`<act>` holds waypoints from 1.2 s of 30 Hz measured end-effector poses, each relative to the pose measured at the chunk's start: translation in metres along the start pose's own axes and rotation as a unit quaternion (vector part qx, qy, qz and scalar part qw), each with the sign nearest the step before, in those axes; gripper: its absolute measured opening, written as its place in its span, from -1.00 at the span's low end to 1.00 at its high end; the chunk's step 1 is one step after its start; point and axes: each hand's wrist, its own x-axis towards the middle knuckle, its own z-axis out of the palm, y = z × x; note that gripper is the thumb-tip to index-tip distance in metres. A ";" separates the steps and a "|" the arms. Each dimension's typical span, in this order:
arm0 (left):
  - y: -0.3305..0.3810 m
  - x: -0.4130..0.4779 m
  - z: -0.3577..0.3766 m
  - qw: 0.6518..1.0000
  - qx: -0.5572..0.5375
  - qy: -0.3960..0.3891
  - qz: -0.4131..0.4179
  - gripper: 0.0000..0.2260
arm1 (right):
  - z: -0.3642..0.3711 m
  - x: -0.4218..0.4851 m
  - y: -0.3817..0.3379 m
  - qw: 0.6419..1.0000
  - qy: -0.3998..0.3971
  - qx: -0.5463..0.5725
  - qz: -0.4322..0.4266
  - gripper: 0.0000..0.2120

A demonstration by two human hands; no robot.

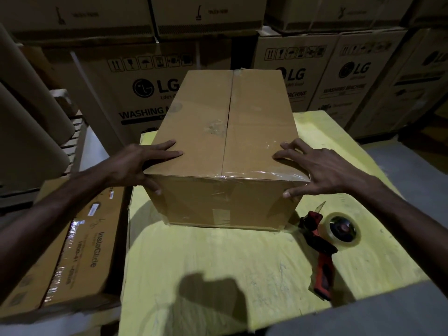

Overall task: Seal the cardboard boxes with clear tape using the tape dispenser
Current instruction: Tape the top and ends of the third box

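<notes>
Two hands frame one cardboard box (pixel 228 141) on a yellow surface (pixel 218 263): the left hand (pixel 138 163) and right hand (pixel 322 170) each rest on a near top corner, fingers straight and spread across the lid, thumbs down on the front face. A strip of clear tape (pixel 261 174) glints along the near top edge between the thumbs. Below the right thumb, apart from it, we see one red tape dispenser (pixel 322 248) lying on its side with its roll (pixel 343 229). Beyond the fingertips at least three LG washing-machine cartons (pixel 145 93) wall off the back; outside the left wrist lies one flat printed carton (pixel 80 251).
</notes>
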 end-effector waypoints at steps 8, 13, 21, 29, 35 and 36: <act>0.022 -0.027 0.072 0.934 -0.120 0.314 -0.124 0.16 | 0.083 -0.017 -0.049 0.781 0.230 0.538 0.220 0.13; 0.015 -0.033 0.118 0.823 -0.323 0.424 -0.198 0.16 | 0.088 0.010 -0.112 0.682 0.323 0.598 0.270 0.07; -0.037 -0.033 0.115 0.653 -0.510 0.479 -0.290 -0.33 | 0.099 0.072 -0.312 0.801 0.242 0.498 0.228 0.16; 0.005 -0.078 0.113 0.585 -0.468 0.548 -0.374 -0.59 | 0.078 0.123 -0.279 0.817 0.306 0.437 0.220 -0.22; 0.134 -0.043 0.081 0.809 0.066 0.560 -0.166 -0.74 | 0.018 0.199 -0.045 0.845 0.355 0.247 0.315 -0.34; 0.138 -0.028 0.083 0.845 0.121 0.479 -0.205 -0.63 | 0.014 0.209 -0.004 0.858 0.308 0.216 0.349 -0.27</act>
